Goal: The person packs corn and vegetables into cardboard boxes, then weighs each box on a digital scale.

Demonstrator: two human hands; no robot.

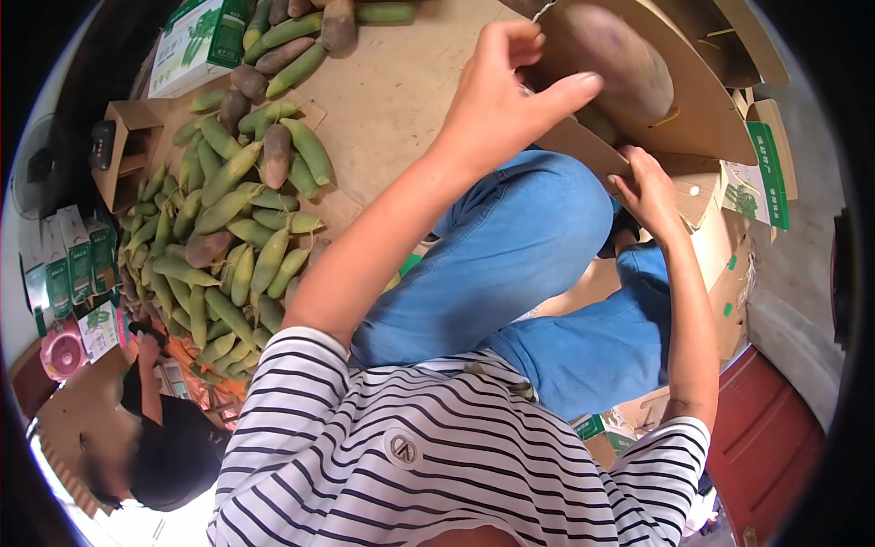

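Large purplish radish: it is within the cardboard box, beyond the thumb of the left hand and to the right of this hand; the radish is blurred, so I cannot tell if it rests on something.
Long axis of radish: slanting, one end far and near the left fingers, the other end nearer and toward the right-hand side.
Nearer hand: the left hand; its thumb overlaps the radish in view, but touching I cannot confirm.
Left hand: thumb and fingers spread wide, fingers bent, with nothing seen between them.
Right hand: the right hand is closed around the near edge of the box, on the near side of the radish.
Below the hands: a bent knee in blue jeans, just beside the box.
Left of the left hand: a pile of green radishes, well apart.
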